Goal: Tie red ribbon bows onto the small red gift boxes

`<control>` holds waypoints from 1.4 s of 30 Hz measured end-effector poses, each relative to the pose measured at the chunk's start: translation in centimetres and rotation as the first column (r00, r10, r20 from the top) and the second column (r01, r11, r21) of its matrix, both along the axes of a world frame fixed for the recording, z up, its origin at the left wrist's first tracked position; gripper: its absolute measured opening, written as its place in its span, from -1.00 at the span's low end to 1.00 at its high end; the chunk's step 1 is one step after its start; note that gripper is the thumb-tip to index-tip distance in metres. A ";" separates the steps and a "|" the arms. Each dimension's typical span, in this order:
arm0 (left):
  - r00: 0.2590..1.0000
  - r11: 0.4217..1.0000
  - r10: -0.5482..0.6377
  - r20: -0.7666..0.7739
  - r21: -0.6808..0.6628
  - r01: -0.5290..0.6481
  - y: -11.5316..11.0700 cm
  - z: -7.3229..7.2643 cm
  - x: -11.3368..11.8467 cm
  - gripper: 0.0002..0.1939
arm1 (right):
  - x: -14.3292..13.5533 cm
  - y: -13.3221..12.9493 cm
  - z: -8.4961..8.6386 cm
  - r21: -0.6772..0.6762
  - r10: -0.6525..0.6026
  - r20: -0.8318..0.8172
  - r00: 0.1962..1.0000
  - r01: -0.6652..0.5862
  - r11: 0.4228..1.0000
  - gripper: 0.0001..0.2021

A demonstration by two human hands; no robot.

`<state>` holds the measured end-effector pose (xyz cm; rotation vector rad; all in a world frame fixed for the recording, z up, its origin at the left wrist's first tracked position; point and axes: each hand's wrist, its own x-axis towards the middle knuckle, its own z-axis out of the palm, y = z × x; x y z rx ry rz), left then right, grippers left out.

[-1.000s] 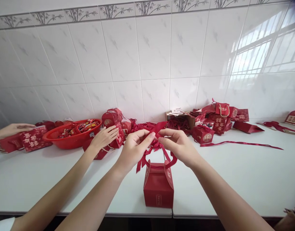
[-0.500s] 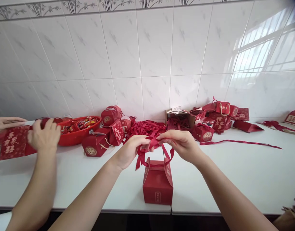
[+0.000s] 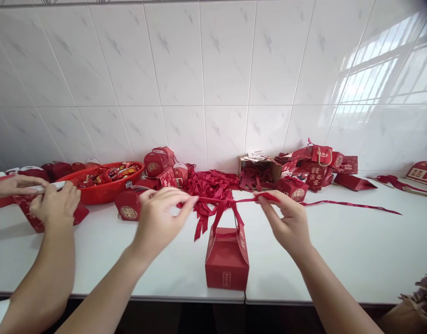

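Observation:
A small red gift box (image 3: 227, 266) with pale print stands upright at the table's front edge. Red ribbon (image 3: 218, 215) runs up from its top flaps to a knot above the box. My left hand (image 3: 162, 218) pinches one side of the ribbon, and my right hand (image 3: 284, 213) pinches the other. Between them the ribbon is stretched nearly level, with the knot in the middle. One loose tail hangs down left of the box. Part of the ribbon behind my left fingers is hidden.
At left, a co-worker's hands (image 3: 55, 199) handle another red box. A red basin (image 3: 105, 192) of wrapped sweets stands behind. Loose ribbons (image 3: 211, 183) are heaped at the back centre, beside a cardboard box (image 3: 276, 174). Red boxes and bags (image 3: 317, 176) are piled at back right.
My hands have moved apart, left and right, pulling the ribbon from a gathered bunch into a taut line with a knot. The co-worker's box has tilted and shifted right. The view has dipped slightly.

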<state>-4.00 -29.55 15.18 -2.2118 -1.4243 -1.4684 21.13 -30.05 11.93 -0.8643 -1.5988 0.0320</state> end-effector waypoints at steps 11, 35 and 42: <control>0.970 0.658 0.113 -0.214 -0.716 -0.234 -0.6 -7.6 -9.5 -0.69 | 9.5 -1.9 -11.1 -0.685 -0.380 0.209 0.901 0.412 0.601 -0.62; 0.921 0.621 -0.150 0.360 -0.691 0.372 0.8 -9.2 1.4 -0.62 | 0.4 -0.5 -8.3 -0.636 0.107 -0.254 0.961 -0.249 0.730 -0.65; 0.905 0.221 -0.302 0.299 -0.902 0.372 2.1 -7.1 -1.4 -0.69 | 1.5 -1.9 -7.2 -0.524 0.147 0.184 0.972 -0.030 0.851 -0.69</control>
